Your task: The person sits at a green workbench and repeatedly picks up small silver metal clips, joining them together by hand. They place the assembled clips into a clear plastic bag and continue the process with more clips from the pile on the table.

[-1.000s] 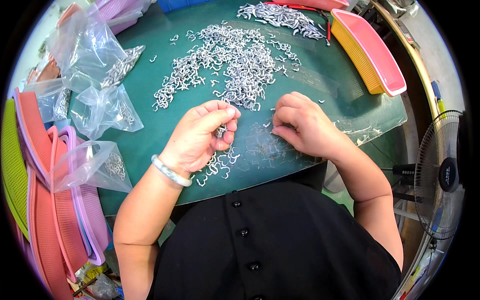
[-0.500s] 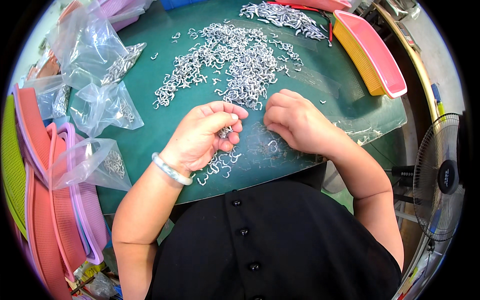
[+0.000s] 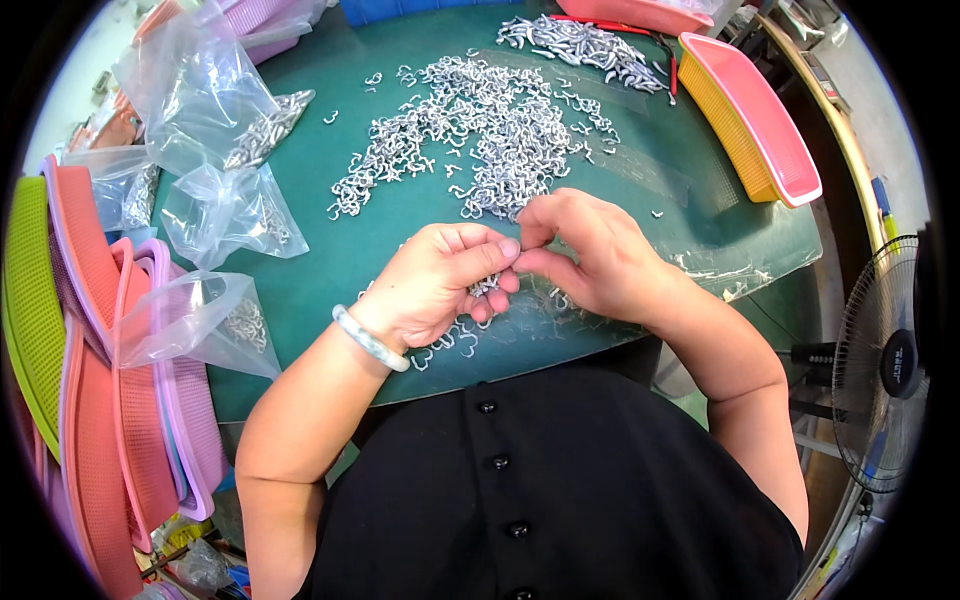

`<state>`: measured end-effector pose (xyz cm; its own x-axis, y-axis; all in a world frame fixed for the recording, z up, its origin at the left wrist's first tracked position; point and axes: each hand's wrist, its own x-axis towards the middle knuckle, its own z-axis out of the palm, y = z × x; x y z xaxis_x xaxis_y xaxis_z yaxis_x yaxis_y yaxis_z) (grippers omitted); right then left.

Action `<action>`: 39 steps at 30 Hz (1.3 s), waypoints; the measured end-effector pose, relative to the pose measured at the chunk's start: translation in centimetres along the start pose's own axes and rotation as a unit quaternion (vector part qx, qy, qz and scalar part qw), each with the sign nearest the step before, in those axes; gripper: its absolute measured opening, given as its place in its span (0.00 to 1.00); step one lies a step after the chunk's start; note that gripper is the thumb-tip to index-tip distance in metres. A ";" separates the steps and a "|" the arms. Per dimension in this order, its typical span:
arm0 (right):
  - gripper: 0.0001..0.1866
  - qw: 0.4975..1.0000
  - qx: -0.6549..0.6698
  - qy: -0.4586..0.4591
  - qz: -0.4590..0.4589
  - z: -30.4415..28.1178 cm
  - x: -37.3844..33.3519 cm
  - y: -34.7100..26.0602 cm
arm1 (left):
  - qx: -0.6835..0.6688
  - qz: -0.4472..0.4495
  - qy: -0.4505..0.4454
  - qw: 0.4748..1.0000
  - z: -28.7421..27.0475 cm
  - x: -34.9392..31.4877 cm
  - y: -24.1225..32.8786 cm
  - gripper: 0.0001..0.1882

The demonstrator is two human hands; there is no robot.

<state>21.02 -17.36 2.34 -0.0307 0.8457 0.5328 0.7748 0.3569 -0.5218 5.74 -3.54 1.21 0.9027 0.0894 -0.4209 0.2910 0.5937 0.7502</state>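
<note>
Curled around several small curved metal pieces is my left hand, its thumb and forefinger pinched together. My right hand meets it fingertip to fingertip, its thumb and forefinger closed on something too small to make out. A broad pile of the same silvery hook-shaped pieces lies just beyond both hands on the green table. Several loose hooks rest below my left hand, near the table's front edge, and a few more lie partly hidden under my right.
Clear plastic bags with metal parts lie at the left, beside stacked coloured baskets. A pile of longer metal pieces, red-handled pliers and a yellow-and-pink basket are at the far right. A fan stands right.
My right hand has moved left from the table by the pile to my left hand, and their fingertips now meet. The whole view has shifted slightly.
</note>
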 end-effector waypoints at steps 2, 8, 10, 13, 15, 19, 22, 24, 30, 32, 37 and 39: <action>0.20 1.000 0.002 -0.001 -0.011 -0.1 0.0 0.0 | -0.005 0.004 -0.002 1.000 -0.1 0.0 0.0 0.09; 0.23 0.997 0.039 0.007 0.062 -0.5 -0.7 -0.3 | 0.005 0.022 0.013 1.000 0.1 0.0 0.0 0.09; 0.23 0.996 0.047 0.006 0.072 -0.4 -0.8 -0.5 | 0.017 0.029 0.024 0.999 0.3 0.0 0.0 0.10; 0.22 0.996 0.043 0.006 0.072 -0.2 -0.8 -0.4 | 0.025 0.035 0.030 0.999 0.3 0.0 -0.1 0.09; 0.22 0.997 0.037 0.008 0.069 -0.1 -0.8 -0.3 | 0.024 0.037 0.031 0.999 0.3 0.0 -0.2 0.09; 0.22 0.998 0.023 0.015 0.057 -0.1 -0.7 -0.3 | 0.017 0.036 0.019 0.999 0.0 0.2 -0.3 0.08; 0.24 0.999 0.001 0.008 0.049 -0.1 -0.6 -0.3 | 0.023 0.037 0.028 0.999 0.0 0.0 -0.3 0.08; 0.24 0.999 -0.024 -0.001 0.035 -0.3 -0.4 -0.4 | 0.016 0.033 0.029 0.999 0.3 0.1 -0.3 0.09; 0.24 0.998 -0.063 -0.018 -0.023 -0.6 2.1 -0.7 | -0.077 0.038 0.016 0.996 0.1 0.1 0.2 0.09; 0.24 0.999 -0.044 0.004 -0.027 -0.7 3.0 -0.7 | -0.117 0.048 0.007 0.992 -0.5 0.0 0.6 0.08; 0.15 0.997 -0.052 -0.001 -0.054 -1.6 3.9 -0.4 | -0.070 0.138 0.074 0.985 -1.3 -3.5 4.7 0.06; 0.14 0.996 -0.050 -0.005 -0.072 -1.8 3.9 0.0 | 0.003 0.206 0.143 0.968 -2.1 -5.9 7.6 0.06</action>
<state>22.05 -14.78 5.64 -0.1522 0.7921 0.5911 0.8214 0.4340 -0.3701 1.94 2.08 8.33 0.8180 0.5364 -0.2077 -0.0728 0.4548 0.8876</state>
